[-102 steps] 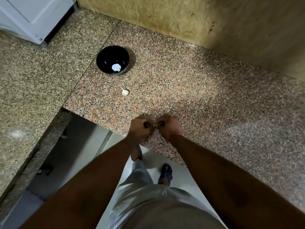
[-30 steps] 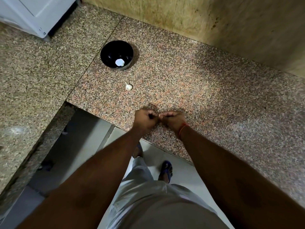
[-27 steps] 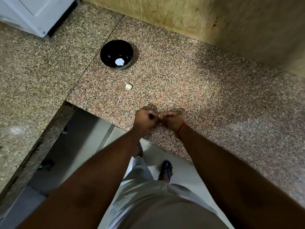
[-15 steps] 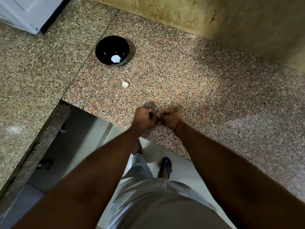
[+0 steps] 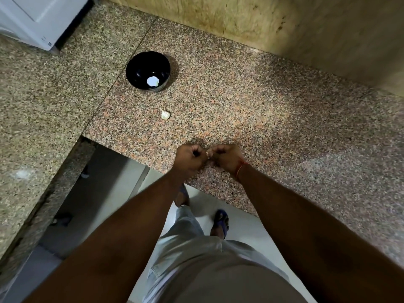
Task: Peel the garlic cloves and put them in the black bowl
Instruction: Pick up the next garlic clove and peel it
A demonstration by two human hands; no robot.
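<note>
Granite counter (image 5: 273, 110) fills most of the frame, an L-shaped speckled slab with a tan wall along the top and a white appliance (image 5: 37, 16) at upper left; floor and my own legs show at the bottom. I note the black bowl (image 5: 140, 64) at upper centre, one pale peeled piece inside it; one unpeeled garlic clove (image 5: 165, 115) lies loose on the counter just below the bowl. At frame centre, left hand (image 5: 190, 157) and right hand (image 5: 227, 157) meet fingertip to fingertip, both curled and pinching a small clove (image 5: 207, 153), mostly hidden. My judgement: the clove is light and firm, its skin papery and brittle, the peeled flesh slippery; best pinched at the ends while stripping skin from the tip.
</note>
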